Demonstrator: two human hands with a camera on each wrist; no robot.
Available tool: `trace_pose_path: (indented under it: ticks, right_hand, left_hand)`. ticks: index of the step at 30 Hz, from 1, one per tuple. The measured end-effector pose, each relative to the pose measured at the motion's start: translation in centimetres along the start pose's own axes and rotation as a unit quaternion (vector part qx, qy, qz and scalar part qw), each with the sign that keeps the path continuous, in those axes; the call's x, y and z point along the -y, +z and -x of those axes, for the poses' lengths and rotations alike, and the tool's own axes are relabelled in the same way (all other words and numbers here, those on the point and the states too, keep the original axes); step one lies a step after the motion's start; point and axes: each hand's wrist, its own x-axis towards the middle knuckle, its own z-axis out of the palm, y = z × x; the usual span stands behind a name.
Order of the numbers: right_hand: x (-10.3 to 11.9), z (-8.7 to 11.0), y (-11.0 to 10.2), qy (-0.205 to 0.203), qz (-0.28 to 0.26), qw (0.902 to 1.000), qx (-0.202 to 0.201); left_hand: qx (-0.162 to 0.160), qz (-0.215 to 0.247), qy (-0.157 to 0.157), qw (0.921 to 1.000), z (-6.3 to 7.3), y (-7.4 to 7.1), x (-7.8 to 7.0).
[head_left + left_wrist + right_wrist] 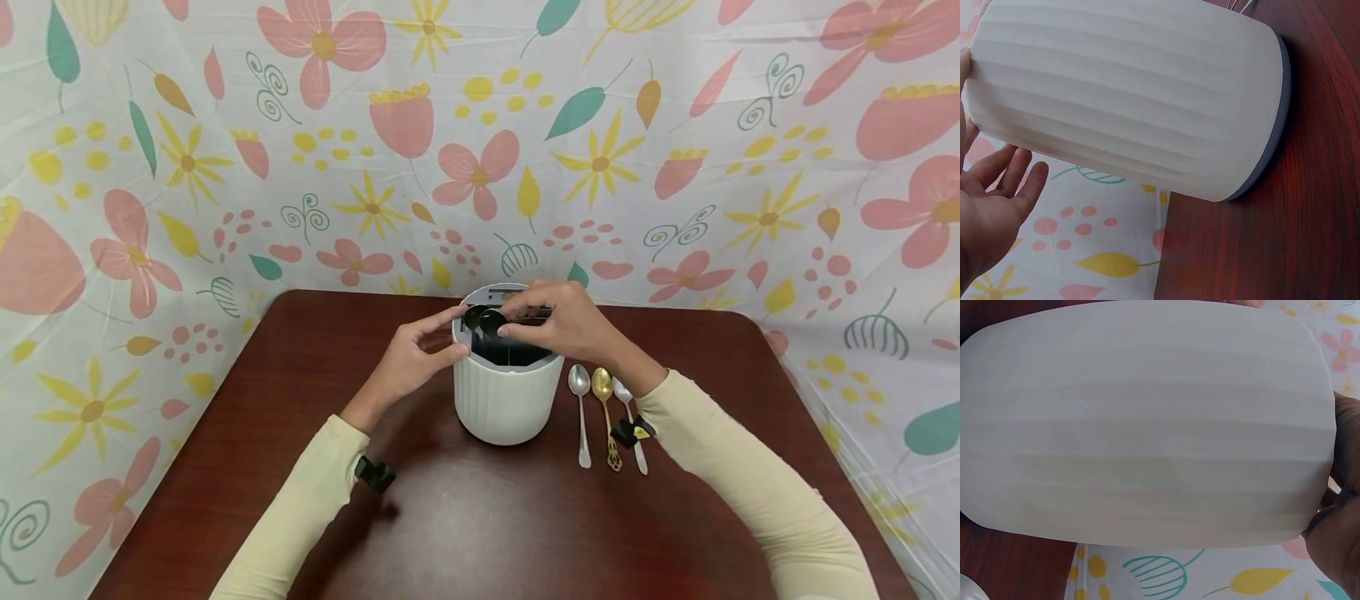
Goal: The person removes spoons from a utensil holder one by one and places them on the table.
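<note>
A white ribbed utensil holder [504,408] with a dark, divided inside stands upright on the table. My left hand [408,358] touches its left rim, with the thumb at the front and fairly straight fingers; the other fingers extend loosely beside the wall in the left wrist view. My right hand [566,321] reaches over the opening. Its thumb and fingers pinch the edge of a spoon with a round, dark bowl [492,322]. A second round, dark bowl [475,317] shows just left of it, near the rim. The handles are hidden inside the holder.
Right of the holder lie a silver spoon [579,382], a gold spoon [602,385] with an ornate handle, and another silver spoon [639,454] partly under my right wrist. A flower-patterned cloth [480,208] hangs behind the dark wooden table [450,533].
</note>
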Motion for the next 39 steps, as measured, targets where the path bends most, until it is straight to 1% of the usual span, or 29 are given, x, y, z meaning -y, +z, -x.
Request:
trace_pose_path:
  ticks: [7, 14, 20, 27, 31, 39]
  right_hand:
    - [0.01, 0.20, 0.02, 0.009, 0.002, 0.9999, -0.007]
    - [-0.24, 0.51, 0.11, 0.011, 0.003, 0.9997, -0.021]
    - [-0.25, 0.59, 0.31, 0.019, -0.012, 0.9992, -0.034]
    - [0.09, 0.62, 0.45, 0.026, -0.030, 0.9982, -0.044]
    - [0.25, 0.58, 0.38, 0.034, -0.033, 0.9975, -0.053]
    - [0.67, 0.12, -0.30, 0.005, -0.040, 0.9946, -0.095]
  left_hand:
    - [-0.003, -0.014, 0.001, 0.9999, -0.02, 0.07, -0.12]
    - [-0.004, -0.007, -0.005, 1.0000, -0.03, 0.09, -0.06]
    - [-0.003, 0.003, -0.005, 1.0000, 0.03, 0.09, -0.04]
    - [-0.005, 0.003, 0.001, 1.0000, -0.03, 0.08, 0.03]
    - [-0.005, 0.000, 0.000, 1.0000, -0.01, 0.07, -0.05]
    - [-0.005, -0.004, -0.009, 0.9999, -0.02, 0.10, -0.11]
